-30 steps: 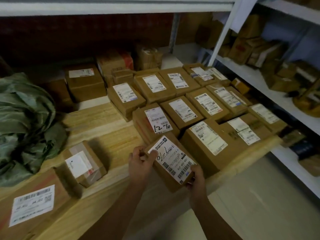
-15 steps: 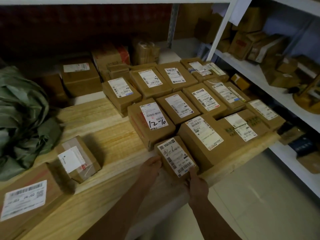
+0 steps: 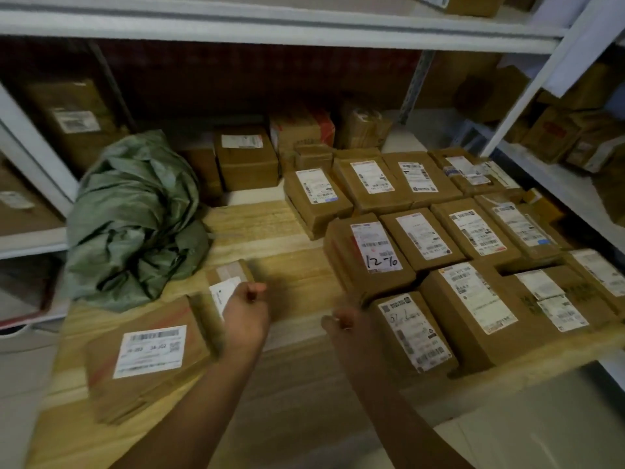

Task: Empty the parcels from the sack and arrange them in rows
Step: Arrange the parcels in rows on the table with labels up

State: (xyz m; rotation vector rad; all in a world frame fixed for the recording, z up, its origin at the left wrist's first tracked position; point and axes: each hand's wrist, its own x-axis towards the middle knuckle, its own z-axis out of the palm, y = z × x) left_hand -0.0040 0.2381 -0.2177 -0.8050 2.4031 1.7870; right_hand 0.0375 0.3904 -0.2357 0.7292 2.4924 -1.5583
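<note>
Brown cardboard parcels with white labels lie in rows (image 3: 419,236) on the right half of the wooden table (image 3: 297,265). The crumpled green sack (image 3: 135,214) rests at the table's back left. My left hand (image 3: 247,313) sits against the right side of a small taped parcel (image 3: 230,282); blur hides whether the fingers grip it. A flat parcel (image 3: 148,353) lies at the front left. My right hand (image 3: 345,324) hovers loosely curled and holds nothing, just left of the small front-row parcel (image 3: 414,331).
White metal shelves (image 3: 270,28) surround the table, with more boxes (image 3: 247,157) behind it and to the right (image 3: 554,133). The table's front edge and the pale floor (image 3: 507,434) lie below my arms.
Both hands let go of the small front-row parcel, which now lies in the row. My left hand moved left to the small taped parcel. The view swung left and up.
</note>
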